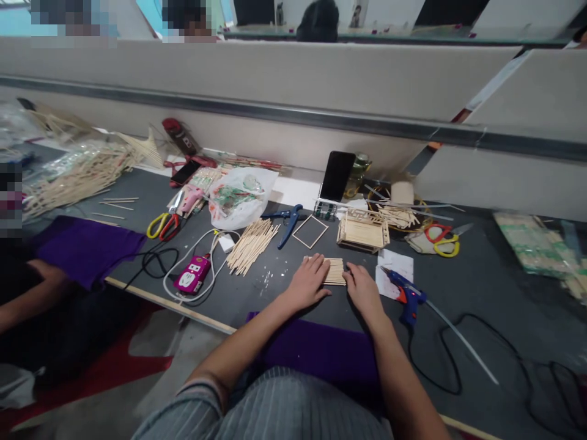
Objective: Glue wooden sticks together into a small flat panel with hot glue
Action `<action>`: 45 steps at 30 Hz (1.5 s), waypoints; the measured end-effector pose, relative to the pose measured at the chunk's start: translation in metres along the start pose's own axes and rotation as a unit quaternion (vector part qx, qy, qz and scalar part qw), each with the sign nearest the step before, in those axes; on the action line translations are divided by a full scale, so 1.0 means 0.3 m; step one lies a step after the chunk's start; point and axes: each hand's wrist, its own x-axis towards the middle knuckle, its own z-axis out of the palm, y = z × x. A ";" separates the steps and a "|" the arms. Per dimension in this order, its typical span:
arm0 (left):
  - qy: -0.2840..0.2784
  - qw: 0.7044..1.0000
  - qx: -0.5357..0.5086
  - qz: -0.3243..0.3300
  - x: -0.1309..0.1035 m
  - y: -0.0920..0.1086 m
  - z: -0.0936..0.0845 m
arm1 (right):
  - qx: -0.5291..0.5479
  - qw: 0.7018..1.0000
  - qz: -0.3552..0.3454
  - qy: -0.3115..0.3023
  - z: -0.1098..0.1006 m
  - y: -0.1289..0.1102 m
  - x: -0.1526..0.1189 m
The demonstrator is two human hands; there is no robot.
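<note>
A row of thin wooden sticks [335, 272] lies side by side on the dark table between my hands. My left hand [310, 282] rests flat over their left part, fingers stretched out. At their right ends, my right hand [365, 292] touches the sticks with its fingertips, and its fingers are not wrapped round anything. Just beyond sits a small square stick frame [310, 231]. A box-like wooden stick model [363, 232] stands behind the row. Right of my right hand, a blue glue gun [409, 299] lies with its nozzle over a white paper [389, 269].
Loose sticks [253, 245], a blue cutter [290, 226], a plastic bag [243, 195] and a purple power socket [192, 274] with cables lie left. Scissors [444, 239] and packed sticks [534, 244] are right. A phone [338, 176] leans at the back. Another person's arm [34, 293] is far left.
</note>
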 end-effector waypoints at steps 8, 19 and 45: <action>-0.017 1.000 -0.002 -0.008 0.024 -0.023 -0.015 | 0.059 0.998 0.011 0.035 -0.023 0.012 -0.013; 0.008 0.999 0.014 0.047 0.000 -0.032 -0.041 | 0.135 0.991 0.012 -0.008 -0.051 -0.012 0.007; -0.033 0.889 -0.454 0.054 -0.074 0.354 -0.069 | 0.284 0.950 -0.011 0.132 -0.356 -0.142 -0.199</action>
